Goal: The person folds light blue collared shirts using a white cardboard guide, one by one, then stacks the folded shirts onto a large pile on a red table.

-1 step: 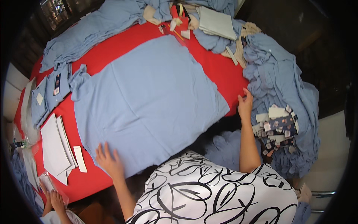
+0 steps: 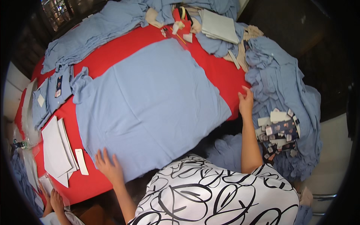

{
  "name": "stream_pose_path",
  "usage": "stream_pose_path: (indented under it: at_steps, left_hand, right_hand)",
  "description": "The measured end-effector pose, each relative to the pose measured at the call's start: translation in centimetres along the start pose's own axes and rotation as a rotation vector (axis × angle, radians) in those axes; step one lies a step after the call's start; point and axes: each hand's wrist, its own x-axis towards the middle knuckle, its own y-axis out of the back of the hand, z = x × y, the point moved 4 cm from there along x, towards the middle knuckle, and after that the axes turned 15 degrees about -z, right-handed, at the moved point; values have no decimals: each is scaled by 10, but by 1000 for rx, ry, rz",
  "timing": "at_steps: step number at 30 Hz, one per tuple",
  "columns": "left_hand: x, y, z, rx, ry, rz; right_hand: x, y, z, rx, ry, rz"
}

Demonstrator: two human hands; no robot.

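The blue cloth (image 2: 150,101) is left unshifted under the left hand (image 2: 110,169), fingers still spread; the right hand's (image 2: 246,103) are kept parted.

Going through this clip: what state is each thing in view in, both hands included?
Light blue garment: spread out, lightly creased
Left hand: open, fingers spread at the garment's edge
Right hand: open, fingers slightly bent, nothing visibly held
Tagged blue garment: folded
White sheets: stacked, slightly fanned
White card strip: lying flat
Tags: loosely heaped
Blue garment pile: rumpled
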Motion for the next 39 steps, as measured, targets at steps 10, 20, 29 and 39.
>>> stream_pose_path:
  at_steps: [10, 20, 29, 39]
  left_hand:
    - [4, 12, -69, -20, 256, 81]
    - [38, 18, -72, -81, 394, 109]
    - [117, 27, -96, 93, 244, 108]
    - [-19, 50, -69, -382, 510, 54]
  right_hand:
    - [320, -129, -127, -552, 115, -115]
    - [429, -162, -96, -384, 222, -501]
    - [191, -42, -349, 174, 776, -643]
    - [-15, -277, -378, 483, 749, -1669]
